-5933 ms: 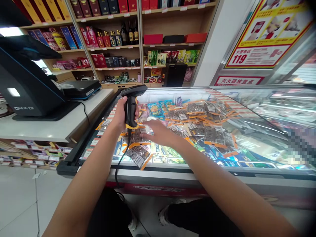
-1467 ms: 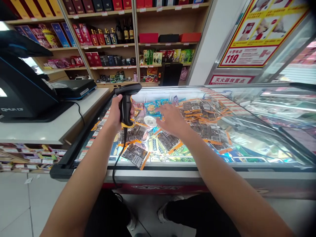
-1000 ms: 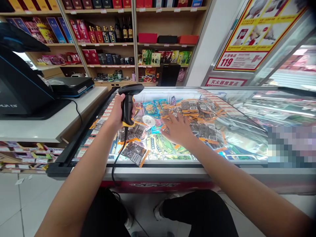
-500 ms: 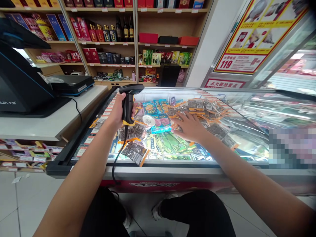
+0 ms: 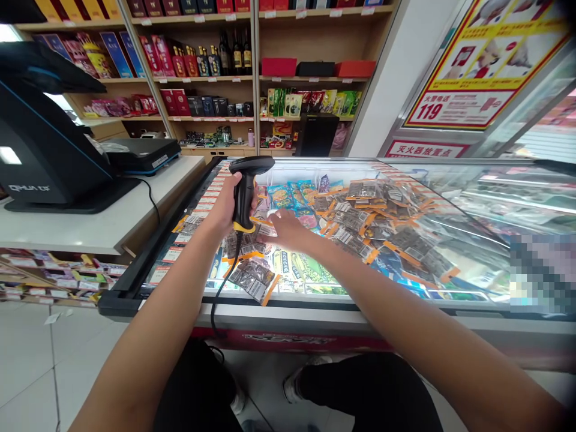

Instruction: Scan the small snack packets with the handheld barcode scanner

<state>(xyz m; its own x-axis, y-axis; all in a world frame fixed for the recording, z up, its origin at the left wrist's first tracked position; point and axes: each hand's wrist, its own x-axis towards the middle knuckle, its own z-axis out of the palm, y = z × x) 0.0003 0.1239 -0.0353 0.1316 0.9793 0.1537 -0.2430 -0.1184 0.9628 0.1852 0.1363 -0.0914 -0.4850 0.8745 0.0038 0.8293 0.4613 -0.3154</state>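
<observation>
My left hand point(image 5: 229, 201) is wrapped around the grip of a black and yellow barcode scanner point(image 5: 244, 195), held upright over the glass-topped chest freezer point(image 5: 288, 305). Its cable hangs down the freezer's front. My right hand point(image 5: 288, 231) is just right of the scanner, with thumb and fingers closed on the edge of a small orange-edged snack packet point(image 5: 264, 228); the fingertips are partly hidden. A white round lid point(image 5: 272, 213) peeks out behind these fingers. Below the scanner lies another dark snack packet point(image 5: 254, 279). A heap of similar packets point(image 5: 378, 201) spreads to the right.
Blue and green frozen-food bags point(image 5: 301, 264) show through the glass. On the left stands a counter point(image 5: 85, 231) with a black checkout terminal point(image 5: 49, 144) and a scale point(image 5: 143, 155). Stocked shelves point(image 5: 202, 78) line the back. A poster point(image 5: 486, 72) hangs at right.
My right hand has moved left from the packet heap to beside the scanner, its spread fingers now closed on a packet. My left hand still holds the scanner. The view has shifted slightly.
</observation>
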